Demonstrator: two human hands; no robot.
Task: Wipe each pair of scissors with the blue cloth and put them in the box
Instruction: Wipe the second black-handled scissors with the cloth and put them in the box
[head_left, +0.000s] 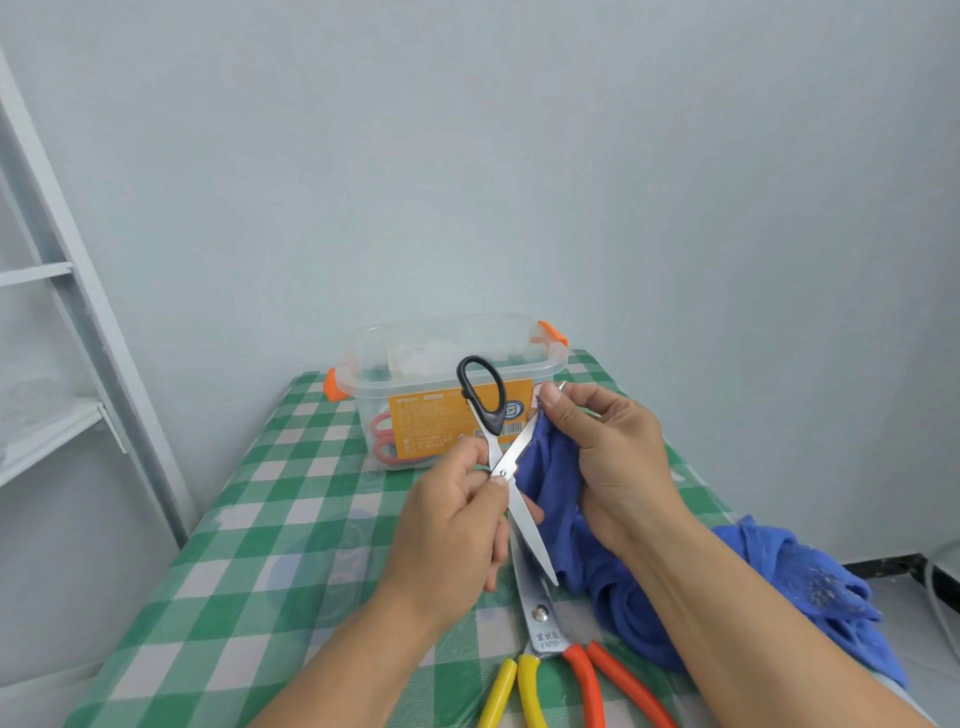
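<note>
The left hand (452, 525) pinches the opened black-handled scissors (501, 457) at the pivot, just near of the box (447, 343). The right hand (613, 467) grips the soft blue cloth (550, 483) round one blade. The scissors look light, stiff and sharp, so the pivot seems the safest hold.

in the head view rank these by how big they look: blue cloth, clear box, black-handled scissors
1. blue cloth, largest, though it is nearest the camera and partly hidden
2. clear box, which sits farther back
3. black-handled scissors, smallest
</note>
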